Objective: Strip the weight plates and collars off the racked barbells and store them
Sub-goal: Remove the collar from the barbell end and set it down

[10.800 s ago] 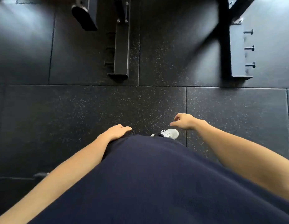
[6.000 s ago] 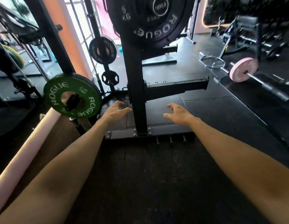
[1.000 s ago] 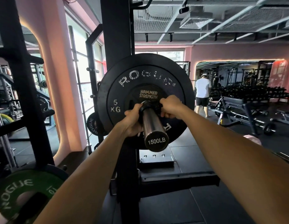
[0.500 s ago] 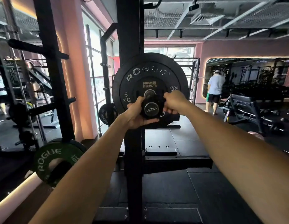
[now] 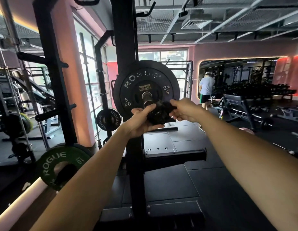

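Both arms reached out in front. The left hand (image 5: 142, 120) cupped a black barbell collar (image 5: 157, 114) from below, fingers curled round it, and the right hand (image 5: 183, 110) pinched its far side — two hands so it would not drop. The collar was off the bar, just below the steel sleeve end (image 5: 147, 97). It looked dark, chunky and a bit blurry. Behind it the black 5 kg Rogue plate (image 5: 145, 77) sat on the racked bar, likely next to come off.

Head view faces forward, close behind outstretched arms, seemingly tilted slightly down.
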A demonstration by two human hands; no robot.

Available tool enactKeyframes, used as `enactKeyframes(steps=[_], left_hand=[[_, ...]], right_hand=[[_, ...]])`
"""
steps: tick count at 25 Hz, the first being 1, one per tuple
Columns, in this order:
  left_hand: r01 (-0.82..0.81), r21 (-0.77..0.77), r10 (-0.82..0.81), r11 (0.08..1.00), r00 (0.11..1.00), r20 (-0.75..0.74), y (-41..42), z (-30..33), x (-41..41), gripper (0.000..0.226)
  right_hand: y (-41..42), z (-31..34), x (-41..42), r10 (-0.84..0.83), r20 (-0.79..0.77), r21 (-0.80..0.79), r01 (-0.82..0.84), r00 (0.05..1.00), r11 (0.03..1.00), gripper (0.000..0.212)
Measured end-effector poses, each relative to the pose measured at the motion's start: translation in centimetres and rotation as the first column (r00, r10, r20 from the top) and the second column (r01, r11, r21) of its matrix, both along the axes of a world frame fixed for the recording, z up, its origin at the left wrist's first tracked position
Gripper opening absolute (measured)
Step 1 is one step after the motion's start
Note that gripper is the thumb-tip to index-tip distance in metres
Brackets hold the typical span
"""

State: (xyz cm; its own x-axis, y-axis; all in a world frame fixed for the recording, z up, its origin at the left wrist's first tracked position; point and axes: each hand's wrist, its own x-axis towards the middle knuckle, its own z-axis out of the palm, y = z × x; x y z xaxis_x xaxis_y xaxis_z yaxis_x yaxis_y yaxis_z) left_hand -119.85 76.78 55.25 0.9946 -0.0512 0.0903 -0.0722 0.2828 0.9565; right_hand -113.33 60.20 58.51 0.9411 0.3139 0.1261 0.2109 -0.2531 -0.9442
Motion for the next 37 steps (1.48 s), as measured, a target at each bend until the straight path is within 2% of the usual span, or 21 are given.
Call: enactKeyframes(steps=[3,6,12,16,21,25,28,33,37], left_hand=[[0.011,0.011,-0.012,1.000,0.997,0.073,-1.7,-0.8,-1.9,0.046],[-0.027,0.030,0.022,0.999,0.988,0.153,-3.7,-2.5,-3.0,0.056],[-0.014,0.244,-0.042,0.970,0.974,0.223,-7.5,-4.3,-0.1,0.074],[-0.014,0.423,-0.105,0.906,0.961,0.256,-11.9,-5.0,5.7,0.082],[-0.003,0.496,-0.130,0.868,0.963,0.234,-17.4,-5.8,16.0,0.086],[-0.008,0.490,-0.122,0.872,0.965,0.233,-20.1,-6.5,23.5,0.083],[0.002,0.508,-0.120,0.862,0.973,0.199,-20.5,-7.8,29.3,0.081],[0.019,0.529,-0.113,0.848,0.983,0.146,-19.9,-12.0,39.1,0.080],[0.024,0.548,-0.104,0.836,0.988,0.115,-18.8,-16.7,48.7,0.086]], right_hand=[[-2.4,-1.1,-3.0,-0.019,-0.037,0.140,0.024,0.999,0.990,0.024],[-5.2,-2.7,-5.0,0.005,-0.134,0.223,0.025,0.991,0.974,0.024],[-10.3,-5.4,-2.7,-0.044,-0.283,0.302,0.132,0.958,0.944,0.026],[-13.8,-7.5,3.0,-0.142,-0.289,0.272,0.223,0.947,0.936,0.028],[-19.2,-8.7,12.3,-0.210,-0.238,0.253,0.269,0.948,0.929,0.032],[-22.0,-9.0,19.4,-0.200,-0.237,0.240,0.257,0.951,0.936,0.034],[-22.7,-10.1,24.2,-0.185,-0.259,0.232,0.247,0.948,0.941,0.028],[-22.0,-14.3,34.5,-0.215,-0.333,0.183,0.287,0.918,0.940,0.029],[-20.8,-18.8,43.9,-0.207,-0.411,0.168,0.296,0.888,0.940,0.017]])
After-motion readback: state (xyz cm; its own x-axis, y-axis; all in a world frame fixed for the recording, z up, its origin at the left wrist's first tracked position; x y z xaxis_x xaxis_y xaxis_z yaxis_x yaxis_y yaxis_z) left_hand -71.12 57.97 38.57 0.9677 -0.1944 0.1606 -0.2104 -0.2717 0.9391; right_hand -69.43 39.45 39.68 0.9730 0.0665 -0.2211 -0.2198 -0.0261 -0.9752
